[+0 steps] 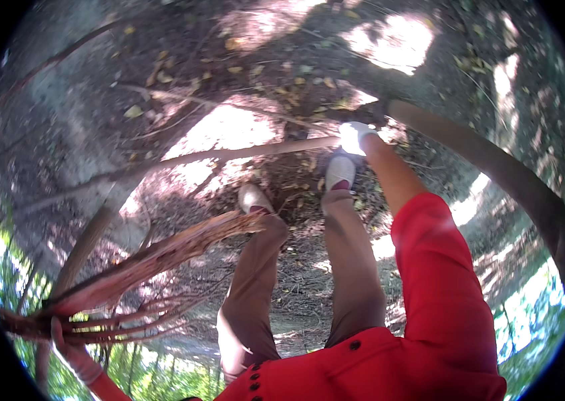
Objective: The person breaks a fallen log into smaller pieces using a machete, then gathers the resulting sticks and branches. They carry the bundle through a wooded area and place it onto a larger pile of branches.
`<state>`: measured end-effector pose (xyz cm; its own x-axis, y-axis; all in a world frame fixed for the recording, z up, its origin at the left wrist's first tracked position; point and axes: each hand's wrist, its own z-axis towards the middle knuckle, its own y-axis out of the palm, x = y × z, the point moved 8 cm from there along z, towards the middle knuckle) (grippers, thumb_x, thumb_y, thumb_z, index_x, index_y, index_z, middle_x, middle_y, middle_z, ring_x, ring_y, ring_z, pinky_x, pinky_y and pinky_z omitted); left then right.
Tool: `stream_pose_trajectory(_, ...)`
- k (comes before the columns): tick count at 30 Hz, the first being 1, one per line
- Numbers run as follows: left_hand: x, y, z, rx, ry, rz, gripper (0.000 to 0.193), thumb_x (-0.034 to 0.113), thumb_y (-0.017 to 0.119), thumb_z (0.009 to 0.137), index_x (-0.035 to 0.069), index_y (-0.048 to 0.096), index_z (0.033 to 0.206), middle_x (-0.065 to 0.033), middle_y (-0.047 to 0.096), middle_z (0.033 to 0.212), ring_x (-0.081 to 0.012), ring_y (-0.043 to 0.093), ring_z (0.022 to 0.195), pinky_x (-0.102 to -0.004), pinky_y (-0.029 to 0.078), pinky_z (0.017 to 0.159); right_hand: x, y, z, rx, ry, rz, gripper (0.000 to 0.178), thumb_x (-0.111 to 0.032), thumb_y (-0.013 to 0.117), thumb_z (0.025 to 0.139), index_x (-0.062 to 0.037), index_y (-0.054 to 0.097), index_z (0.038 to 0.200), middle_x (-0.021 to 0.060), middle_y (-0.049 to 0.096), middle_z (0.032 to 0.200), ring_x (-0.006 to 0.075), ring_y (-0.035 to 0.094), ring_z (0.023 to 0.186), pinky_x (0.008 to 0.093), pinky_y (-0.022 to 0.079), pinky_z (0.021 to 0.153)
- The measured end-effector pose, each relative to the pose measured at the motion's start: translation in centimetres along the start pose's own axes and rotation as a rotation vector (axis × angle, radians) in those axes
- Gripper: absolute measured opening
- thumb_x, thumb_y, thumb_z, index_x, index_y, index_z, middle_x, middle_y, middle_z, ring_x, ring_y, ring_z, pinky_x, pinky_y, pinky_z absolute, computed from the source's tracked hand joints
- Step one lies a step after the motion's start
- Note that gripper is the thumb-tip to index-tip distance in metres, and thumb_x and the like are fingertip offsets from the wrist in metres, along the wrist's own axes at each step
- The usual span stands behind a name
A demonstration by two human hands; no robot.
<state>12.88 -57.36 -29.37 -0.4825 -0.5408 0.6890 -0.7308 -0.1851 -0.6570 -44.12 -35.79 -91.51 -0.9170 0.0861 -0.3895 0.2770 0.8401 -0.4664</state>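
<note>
At the lower left my left hand (72, 354), in a pale glove, is closed around a bundle of firewood. A broad split piece of reddish wood (152, 264) and several thin sticks (132, 323) fan out from that grip. My right hand (354, 139), in a white glove, reaches down ahead of my right foot. It is closed at the near end of a long thin branch (249, 152) that runs off to the left. Bright sunlight washes out the fingers of this hand.
A thick curved trunk (496, 157) arches along the right side. Another thin stick (195, 99) lies on the leaf-strewn ground (282, 80) ahead. A brown trunk (85, 247) stands behind the bundle. My shoes (340, 172) are close to the long branch.
</note>
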Motion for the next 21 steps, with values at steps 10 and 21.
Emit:
stream_pose_trajectory(10, -1.9, -6.5, -2.5, 0.076, 0.005, -0.152, 0.039, 0.016, 0.066, 0.084, 0.008, 0.055, 0.122, -0.0036, 0.062, 0.109, -0.0169, 0.058, 0.1, -0.0398, 0.045, 0.092, -11.3, -10.0, 3.0, 0.01, 0.1, 0.169, 0.035, -0.015, 0.057, 0.081, -0.0151, 0.061, 0.116, 0.0114, 0.061, 0.12, 0.0355, 0.054, 0.115, 0.0417, 0.046, 0.094)
stream_pose_trajectory(21, -2.1, -13.9, -6.0, 0.272, 0.062, 0.008, 0.016, 0.026, 0.06, 0.09, 0.012, 0.057, 0.083, 0.0, 0.055, 0.075, -0.0121, 0.05, 0.074, -0.0305, 0.038, 0.073, -30.9, -11.5, 16.1, 0.543, -0.201, 0.007, 0.026, -0.019, 0.065, 0.073, -0.0074, 0.064, 0.097, 0.0092, 0.066, 0.093, 0.0274, 0.059, 0.1, 0.0374, 0.05, 0.085)
